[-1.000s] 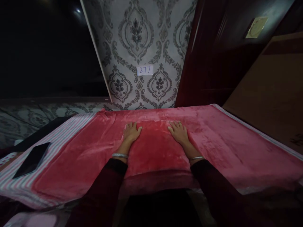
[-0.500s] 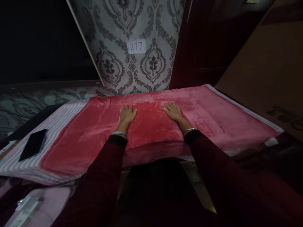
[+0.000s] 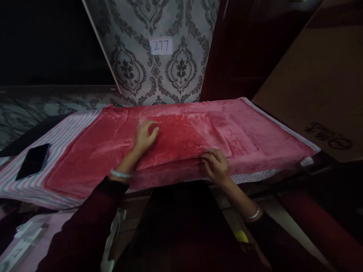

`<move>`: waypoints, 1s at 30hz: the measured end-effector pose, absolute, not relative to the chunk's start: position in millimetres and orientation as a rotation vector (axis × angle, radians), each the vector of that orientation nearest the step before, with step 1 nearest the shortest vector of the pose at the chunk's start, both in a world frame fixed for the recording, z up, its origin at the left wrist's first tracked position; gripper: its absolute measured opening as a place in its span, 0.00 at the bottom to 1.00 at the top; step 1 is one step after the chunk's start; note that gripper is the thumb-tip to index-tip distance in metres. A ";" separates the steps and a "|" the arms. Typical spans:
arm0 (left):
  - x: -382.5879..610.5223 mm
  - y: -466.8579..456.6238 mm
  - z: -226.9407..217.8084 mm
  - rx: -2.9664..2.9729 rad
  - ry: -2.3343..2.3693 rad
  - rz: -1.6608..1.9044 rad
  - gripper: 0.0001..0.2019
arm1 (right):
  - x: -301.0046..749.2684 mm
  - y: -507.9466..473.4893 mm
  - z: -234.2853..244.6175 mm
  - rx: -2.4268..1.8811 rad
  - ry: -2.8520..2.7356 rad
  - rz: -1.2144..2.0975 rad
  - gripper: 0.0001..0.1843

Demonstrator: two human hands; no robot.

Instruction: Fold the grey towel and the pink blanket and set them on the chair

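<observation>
A red plush cloth (image 3: pixel 176 138) lies flat over the middle of a pinkish-red plush blanket (image 3: pixel 85 158) with a striped border. My left hand (image 3: pixel 144 135) is at the cloth's left end, a little smeared by motion, its fingers curved and the thumb apart from them. Nothing shows between them. At the near edge, right of the middle, my right hand (image 3: pixel 217 163) has its fingertips pinched together on the red cloth's edge. Both wrists wear a silver bangle.
A black phone (image 3: pixel 33 160) rests on the striped border at left. Behind stand a patterned wall with a "277" paper (image 3: pixel 161 45) and a dark screen (image 3: pixel 51 45). A large cardboard box (image 3: pixel 317 87) is at right. A white power strip (image 3: pixel 17 253) lies low at left.
Both hands lay flat on the red cloth before. My left hand has lifted and curled slightly leftward; my right has drawn back to the near edge and closed there. The view has shifted slightly.
</observation>
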State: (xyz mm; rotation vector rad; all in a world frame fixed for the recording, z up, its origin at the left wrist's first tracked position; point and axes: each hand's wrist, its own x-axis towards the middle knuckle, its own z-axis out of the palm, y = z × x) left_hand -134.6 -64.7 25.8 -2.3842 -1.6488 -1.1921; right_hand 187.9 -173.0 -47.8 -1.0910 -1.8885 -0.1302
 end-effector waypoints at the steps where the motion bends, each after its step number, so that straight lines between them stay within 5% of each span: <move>1: -128.0 -87.3 22.2 -2.490 -1.471 -1.112 0.13 | 184.9 -175.3 -49.6 -1.085 -1.904 -0.143 0.13; 8: -95.5 -162.2 -13.2 -2.634 -1.032 -0.644 0.11 | 174.1 -158.6 -55.1 -1.103 -1.995 -0.285 0.13; 30: -98.9 -157.2 -21.8 -2.567 -1.084 -0.688 0.12 | 179.0 -151.8 -57.7 -0.943 -2.112 -0.459 0.13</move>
